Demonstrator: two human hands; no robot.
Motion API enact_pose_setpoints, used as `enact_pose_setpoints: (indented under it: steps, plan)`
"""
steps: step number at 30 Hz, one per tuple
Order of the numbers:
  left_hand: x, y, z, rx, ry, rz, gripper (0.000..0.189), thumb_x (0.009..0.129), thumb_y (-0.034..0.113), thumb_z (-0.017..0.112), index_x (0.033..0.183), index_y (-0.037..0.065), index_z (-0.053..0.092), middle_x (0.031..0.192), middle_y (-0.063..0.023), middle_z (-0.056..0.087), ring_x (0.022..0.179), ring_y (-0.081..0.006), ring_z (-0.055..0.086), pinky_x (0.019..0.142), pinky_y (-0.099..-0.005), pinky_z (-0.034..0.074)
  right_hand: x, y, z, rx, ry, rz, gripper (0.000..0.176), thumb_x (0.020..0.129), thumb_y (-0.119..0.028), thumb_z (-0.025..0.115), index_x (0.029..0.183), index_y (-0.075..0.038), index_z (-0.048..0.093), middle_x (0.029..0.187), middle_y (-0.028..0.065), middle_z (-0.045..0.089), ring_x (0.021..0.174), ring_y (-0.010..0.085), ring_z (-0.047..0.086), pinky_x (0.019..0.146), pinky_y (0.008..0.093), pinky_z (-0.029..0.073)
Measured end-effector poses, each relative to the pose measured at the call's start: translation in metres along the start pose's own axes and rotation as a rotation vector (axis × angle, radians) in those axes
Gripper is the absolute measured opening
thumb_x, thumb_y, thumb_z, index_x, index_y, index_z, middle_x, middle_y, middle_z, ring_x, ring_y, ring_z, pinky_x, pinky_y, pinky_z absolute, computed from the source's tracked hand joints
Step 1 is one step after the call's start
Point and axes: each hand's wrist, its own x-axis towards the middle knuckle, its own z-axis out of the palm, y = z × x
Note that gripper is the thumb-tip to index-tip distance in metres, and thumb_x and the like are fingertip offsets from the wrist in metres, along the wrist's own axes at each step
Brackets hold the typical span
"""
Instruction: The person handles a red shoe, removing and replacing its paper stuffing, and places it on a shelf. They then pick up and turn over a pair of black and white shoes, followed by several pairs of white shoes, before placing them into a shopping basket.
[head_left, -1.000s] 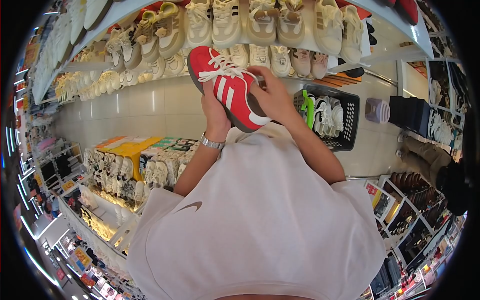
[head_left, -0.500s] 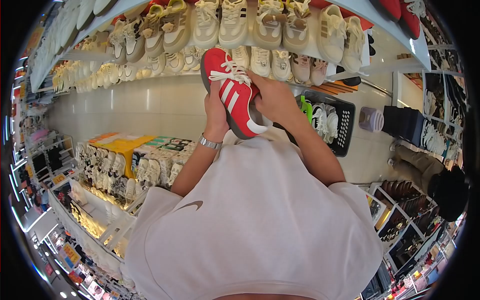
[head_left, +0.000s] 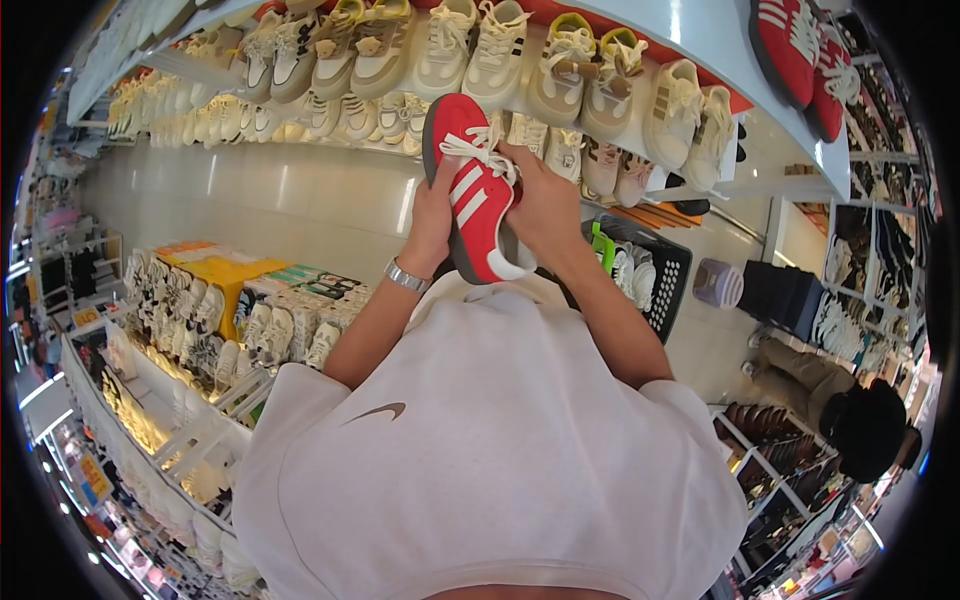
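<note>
A red sneaker (head_left: 480,215) with white stripes, white laces and a dark sole is held up in front of my chest, its toe pointing away from me. My left hand (head_left: 432,218), with a metal watch at the wrist, grips it from the sole side, the thumb near the laces. On the opposite side my right hand (head_left: 542,205) has its fingers at the laces and the shoe's opening; some fingertips are hidden. Just beyond the toe, pale sneakers (head_left: 497,50) line a shelf.
Red sneakers (head_left: 795,50) sit on the upper shelf at right. A dark basket (head_left: 668,275) with shoes stands on the floor beside a round stool (head_left: 718,284). Another person (head_left: 815,385) is at right. Shoe racks with boxes (head_left: 300,285) are at left.
My view has turned slightly, so the shelves and basket appear shifted. The red sneaker stands a bit more upright, still in both hands.
</note>
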Motion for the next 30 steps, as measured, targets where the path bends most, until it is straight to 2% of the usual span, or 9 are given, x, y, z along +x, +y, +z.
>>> enact_pose_setpoints:
  steps: [2,5,9,14,17,20,22,25,30]
  plan:
    - [0.006,0.0,-0.007,-0.232,-0.082,-0.004,0.054,0.099,0.046,0.044,0.128,0.001,0.051,0.112,-0.0127,0.065,0.096,-0.0203,0.067,0.089,-0.0329,0.053,0.004,-0.003,-0.008,0.07,-0.053,0.018,0.056,0.077,-0.01,0.07,0.131,-0.008,0.053,0.107,0.013,0.068,0.088,0.024,0.067,0.078,0.0336,0.053]
    - [0.007,0.002,-0.034,-0.471,-0.265,-0.061,0.06,0.099,0.051,0.032,0.131,0.002,0.048,0.111,-0.0165,0.064,0.093,-0.0292,0.067,0.082,-0.0404,0.057,0.007,0.014,-0.02,0.844,-0.258,0.026,0.045,0.087,-0.015,0.068,0.127,-0.003,0.053,0.115,0.0075,0.064,0.095,0.0153,0.061,0.079,0.0308,0.052]
    - [-0.017,0.007,-0.034,-0.539,-0.187,-0.153,0.062,0.098,0.052,0.031,0.13,0.001,0.048,0.104,-0.0188,0.065,0.087,-0.0322,0.068,0.069,-0.0407,0.06,0.0,0.031,0.007,0.608,-0.011,0.257,0.037,0.088,-0.021,0.069,0.118,-0.003,0.058,0.103,0.0068,0.066,0.089,0.0138,0.062,0.074,0.0291,0.052]
    - [-0.017,0.009,-0.036,-0.471,-0.365,-0.194,0.057,0.099,0.046,0.032,0.13,0.002,0.049,0.112,-0.0181,0.065,0.092,-0.028,0.068,0.075,-0.04,0.06,-0.002,0.027,0.045,0.974,-0.086,0.409,0.032,0.092,-0.017,0.065,0.115,0.004,0.056,0.096,0.0099,0.066,0.077,0.0135,0.063,0.065,0.0264,0.053]
    - [-0.009,0.016,-0.033,-0.36,-0.195,-0.167,0.067,0.096,0.057,0.033,0.131,0.003,0.047,0.105,-0.0198,0.064,0.087,-0.034,0.067,0.074,-0.0437,0.059,-0.003,0.024,0.043,0.882,0.06,0.379,0.032,0.091,-0.014,0.064,0.115,0.006,0.055,0.092,0.0108,0.066,0.073,0.0138,0.064,0.065,0.0254,0.054]
    - [0.001,0.029,-0.042,-0.466,-0.3,-0.256,0.062,0.098,0.053,0.03,0.13,0.002,0.048,0.108,-0.0192,0.065,0.088,-0.0331,0.067,0.077,-0.0466,0.058,-0.011,-0.004,-0.004,0.657,0.199,0.418,0.03,0.088,-0.007,0.067,0.114,0.003,0.057,0.095,0.0091,0.064,0.084,0.0145,0.065,0.07,0.0253,0.053]
    - [-0.002,0.047,-0.04,-0.481,-0.262,-0.229,0.056,0.099,0.047,0.032,0.128,0.003,0.051,0.11,-0.0162,0.065,0.092,-0.029,0.067,0.082,-0.0455,0.056,-0.024,-0.022,-0.031,0.73,0.267,0.167,0.034,0.082,-0.001,0.072,0.113,0.001,0.058,0.101,0.0074,0.06,0.094,0.0146,0.063,0.075,0.0262,0.052]
    - [0.002,0.062,-0.043,-0.402,-0.233,-0.09,0.048,0.099,0.041,0.043,0.127,0.005,0.053,0.114,-0.0097,0.065,0.101,-0.0199,0.065,0.092,-0.0357,0.053,-0.042,-0.058,-0.061,0.54,-0.048,-0.006,0.035,0.075,0.004,0.075,0.107,-0.001,0.061,0.101,0.0059,0.058,0.092,0.0139,0.062,0.078,0.0272,0.051]
    - [0.005,0.062,-0.051,-0.425,-0.27,-0.152,0.047,0.099,0.039,0.046,0.128,0.003,0.053,0.115,-0.0095,0.065,0.102,-0.018,0.065,0.091,-0.0336,0.053,-0.031,-0.097,-0.04,0.141,-0.083,-0.071,0.033,0.072,0.002,0.075,0.102,-0.002,0.063,0.091,0.0067,0.059,0.078,0.0164,0.061,0.068,0.0277,0.051]
